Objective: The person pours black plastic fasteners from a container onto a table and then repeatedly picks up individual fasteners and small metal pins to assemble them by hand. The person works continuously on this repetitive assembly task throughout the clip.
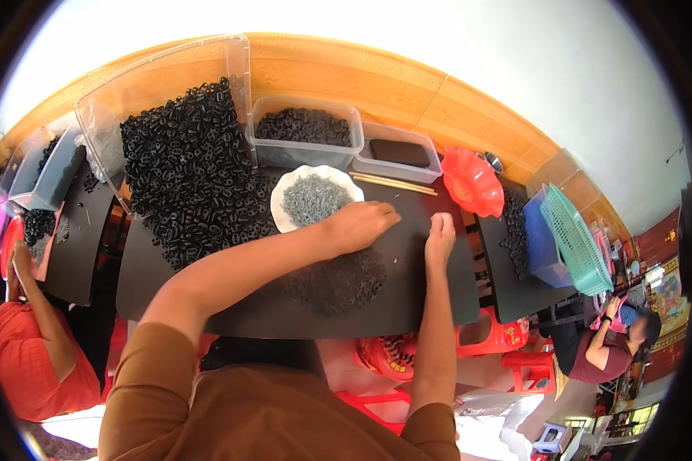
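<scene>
On my feed, the left hand (361, 225) is just beside a white scalloped bowl (277, 201) in the middle of the table (400, 296); a heap of small translucent grey pieces (313, 198) lies inside. The right hand (440, 240) is near the table's right edge. I read both sets of fingers as curled, but I cannot tell whether they grip anything.

Between the left forearm and the near edge I have a loose patch of small dark pieces (338, 288). Toward the far left corner a large clear tub (240, 77) lies tipped, and black slotted parts (200, 192) fill its mouth and spread across the table. Along the far edge I see a clear box (304, 157) with more black parts inside, then a shallower clear box (396, 171) holding a flat dark brown slab (400, 152). Two thin wooden sticks (396, 183) lie just in front of that one. At the far right corner I make out a red scalloped bowl (469, 180).
</scene>
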Demonstrator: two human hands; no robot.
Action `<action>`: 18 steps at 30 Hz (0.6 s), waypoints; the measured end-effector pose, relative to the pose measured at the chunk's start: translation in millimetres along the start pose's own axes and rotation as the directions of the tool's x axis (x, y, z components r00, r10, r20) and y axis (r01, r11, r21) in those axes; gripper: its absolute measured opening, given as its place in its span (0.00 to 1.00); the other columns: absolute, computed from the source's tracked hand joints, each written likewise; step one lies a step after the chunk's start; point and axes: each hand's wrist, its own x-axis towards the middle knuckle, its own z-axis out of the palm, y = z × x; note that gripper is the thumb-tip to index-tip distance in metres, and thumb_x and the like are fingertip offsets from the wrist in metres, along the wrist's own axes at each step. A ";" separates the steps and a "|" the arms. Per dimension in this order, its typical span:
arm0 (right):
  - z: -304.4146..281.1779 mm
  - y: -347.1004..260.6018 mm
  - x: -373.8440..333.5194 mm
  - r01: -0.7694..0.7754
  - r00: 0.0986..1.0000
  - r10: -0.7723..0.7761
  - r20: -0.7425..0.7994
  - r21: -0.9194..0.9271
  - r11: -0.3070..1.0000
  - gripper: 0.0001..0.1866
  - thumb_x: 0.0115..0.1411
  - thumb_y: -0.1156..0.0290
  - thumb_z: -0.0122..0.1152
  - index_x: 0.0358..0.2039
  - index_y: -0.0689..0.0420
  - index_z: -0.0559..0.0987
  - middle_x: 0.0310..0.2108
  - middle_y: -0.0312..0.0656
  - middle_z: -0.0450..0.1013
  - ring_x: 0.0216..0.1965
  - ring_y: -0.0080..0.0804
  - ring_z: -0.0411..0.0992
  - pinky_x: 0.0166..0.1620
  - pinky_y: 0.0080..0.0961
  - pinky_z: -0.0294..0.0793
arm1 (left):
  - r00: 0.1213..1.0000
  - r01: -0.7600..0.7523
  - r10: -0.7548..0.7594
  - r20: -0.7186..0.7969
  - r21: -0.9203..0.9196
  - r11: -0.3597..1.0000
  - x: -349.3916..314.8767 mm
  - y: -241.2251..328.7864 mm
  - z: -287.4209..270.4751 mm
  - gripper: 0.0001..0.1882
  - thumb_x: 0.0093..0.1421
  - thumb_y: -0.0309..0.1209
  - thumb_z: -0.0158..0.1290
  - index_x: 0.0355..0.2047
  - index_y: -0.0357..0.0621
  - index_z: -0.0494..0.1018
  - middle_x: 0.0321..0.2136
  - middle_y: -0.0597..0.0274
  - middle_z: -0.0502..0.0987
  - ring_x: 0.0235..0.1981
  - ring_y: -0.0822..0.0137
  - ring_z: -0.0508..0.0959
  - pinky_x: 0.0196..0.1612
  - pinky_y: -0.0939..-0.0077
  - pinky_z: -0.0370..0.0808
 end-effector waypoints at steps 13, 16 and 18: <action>8.2 -18.6 -10.5 0.008 0.999 -0.002 0.037 -0.160 0.987 0.14 0.69 0.59 0.52 0.38 0.57 0.77 0.29 0.53 0.77 0.32 0.57 0.77 0.37 0.46 0.73 | 0.995 -0.050 0.019 0.100 0.319 0.946 46.4 -53.6 101.8 0.08 0.52 0.23 0.55 0.31 0.39 0.81 0.37 0.53 0.81 0.43 0.55 0.82 0.46 0.68 0.81; 7.7 -22.1 -14.3 0.036 0.999 -0.029 0.045 -0.150 0.988 0.13 0.68 0.60 0.53 0.37 0.57 0.77 0.28 0.52 0.77 0.32 0.55 0.77 0.37 0.45 0.73 | 0.991 -0.051 0.015 0.130 0.279 0.959 38.7 -40.6 83.8 0.07 0.49 0.22 0.57 0.29 0.41 0.82 0.36 0.54 0.82 0.43 0.56 0.82 0.45 0.68 0.82; 6.6 -28.0 -16.3 0.045 0.996 -0.032 0.084 -0.156 0.987 0.11 0.67 0.62 0.54 0.37 0.57 0.77 0.28 0.51 0.77 0.32 0.54 0.77 0.37 0.44 0.73 | 0.996 -0.045 0.022 0.089 0.264 0.963 32.3 -35.0 76.4 0.07 0.49 0.23 0.58 0.29 0.42 0.82 0.36 0.55 0.82 0.43 0.56 0.82 0.45 0.68 0.82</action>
